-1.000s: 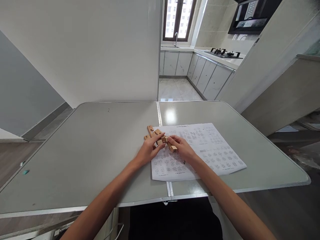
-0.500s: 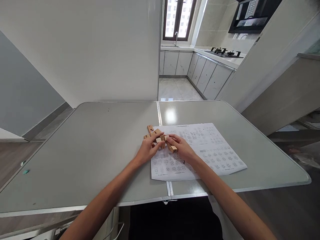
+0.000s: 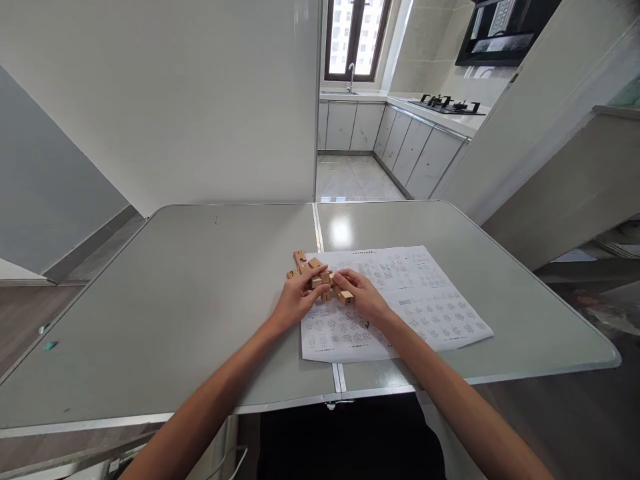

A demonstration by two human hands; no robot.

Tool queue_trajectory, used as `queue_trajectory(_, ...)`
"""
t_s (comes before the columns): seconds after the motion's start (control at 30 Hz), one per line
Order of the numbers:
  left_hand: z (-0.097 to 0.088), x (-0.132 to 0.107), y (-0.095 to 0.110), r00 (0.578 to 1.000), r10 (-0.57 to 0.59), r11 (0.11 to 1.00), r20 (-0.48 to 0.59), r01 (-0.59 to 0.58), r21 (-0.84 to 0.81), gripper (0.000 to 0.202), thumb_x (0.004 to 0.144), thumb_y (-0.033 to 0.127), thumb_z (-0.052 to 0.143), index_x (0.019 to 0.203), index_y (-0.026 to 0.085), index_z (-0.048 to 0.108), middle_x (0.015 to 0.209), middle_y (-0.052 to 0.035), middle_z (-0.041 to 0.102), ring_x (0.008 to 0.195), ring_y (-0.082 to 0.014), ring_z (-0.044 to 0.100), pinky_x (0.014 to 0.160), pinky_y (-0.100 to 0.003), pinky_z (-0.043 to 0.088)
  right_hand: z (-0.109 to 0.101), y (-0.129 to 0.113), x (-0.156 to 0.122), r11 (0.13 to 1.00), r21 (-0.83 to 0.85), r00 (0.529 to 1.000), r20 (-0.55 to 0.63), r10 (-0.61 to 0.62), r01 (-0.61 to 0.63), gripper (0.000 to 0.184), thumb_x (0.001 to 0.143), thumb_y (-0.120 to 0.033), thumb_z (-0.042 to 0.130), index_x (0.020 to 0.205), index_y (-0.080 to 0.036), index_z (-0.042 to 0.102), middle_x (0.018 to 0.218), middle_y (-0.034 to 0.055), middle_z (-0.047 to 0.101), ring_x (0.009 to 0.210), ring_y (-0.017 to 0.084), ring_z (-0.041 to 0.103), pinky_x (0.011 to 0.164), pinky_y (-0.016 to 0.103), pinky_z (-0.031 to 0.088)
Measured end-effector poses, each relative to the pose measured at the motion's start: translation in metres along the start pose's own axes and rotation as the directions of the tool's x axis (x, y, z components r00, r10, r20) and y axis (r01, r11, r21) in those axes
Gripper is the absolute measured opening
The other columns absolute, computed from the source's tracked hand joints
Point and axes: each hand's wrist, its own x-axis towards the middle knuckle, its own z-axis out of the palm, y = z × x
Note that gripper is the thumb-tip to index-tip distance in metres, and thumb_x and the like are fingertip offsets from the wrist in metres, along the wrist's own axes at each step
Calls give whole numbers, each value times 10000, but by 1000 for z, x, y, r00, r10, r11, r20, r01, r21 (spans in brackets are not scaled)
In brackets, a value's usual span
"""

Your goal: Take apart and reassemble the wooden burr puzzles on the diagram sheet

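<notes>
My left hand (image 3: pixel 296 299) is closed around a cluster of notched wooden puzzle pieces (image 3: pixel 325 279), thumb in front and fingers behind. From the right side, my right hand (image 3: pixel 365 295) pinches a light wooden piece that meets the cluster; its fingertips cover most of that piece. A loose numbered wooden piece (image 3: pixel 346 297) lies on the printed instruction sheet (image 3: pixel 425 293) just below my right fingertips. Behind my left hand lie more notched wooden pieces (image 3: pixel 299 257), partly hidden by the fingers.
The grey folding table (image 3: pixel 200 287) has a metal seam (image 3: pixel 318 227) down its middle. A small green bit (image 3: pixel 51 346) lies at the left edge. Beyond the table are a white wall (image 3: pixel 225 100) and kitchen cabinets (image 3: pixel 345 127).
The light piece in my right hand has moved against the cluster, and the cluster has turned slightly in my left hand. Both arms stay nearly in place.
</notes>
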Motion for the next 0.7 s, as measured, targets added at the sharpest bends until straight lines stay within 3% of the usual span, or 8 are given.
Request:
queue_trajectory(0.23, 0, -1, 7, 1000, -6, 1000, 8, 6, 10, 499, 940, 449, 692, 1368, 193, 678, 1256, -108, 768, 1045, -268, 767, 917, -399, 625, 1, -4, -2, 999, -9, 999, -25, 33, -33, 457, 850, -660, 739, 1007, -231, 739, 972, 44, 723, 778, 167, 612, 634, 271, 449)
queue_trajectory(0.47, -3, 5, 4, 989, -145, 974, -17, 140, -178, 555, 924, 531, 697, 1349, 175, 673, 1179, -121, 789, 1017, -269, 775, 838, -364, 638, 1, -4, -1, 996, 64, 997, -20, 69, -68, 446, 848, -611, 767, 1096, -241, 751, 1061, 69, 760, 876, 201, 675, 658, 287, 494)
queue_trajectory(0.7, -3, 6, 4, 968, -244, 947, -61, 224, -232, 590, 909, 557, 709, 1368, 192, 652, 1189, -121, 780, 977, -246, 776, 753, -315, 636, -1, 1, 1, 999, 37, 1000, -9, -18, 18, 404, 883, -547, 758, 1156, -250, 744, 1151, 82, 773, 1042, 235, 705, 850, 363, 550)
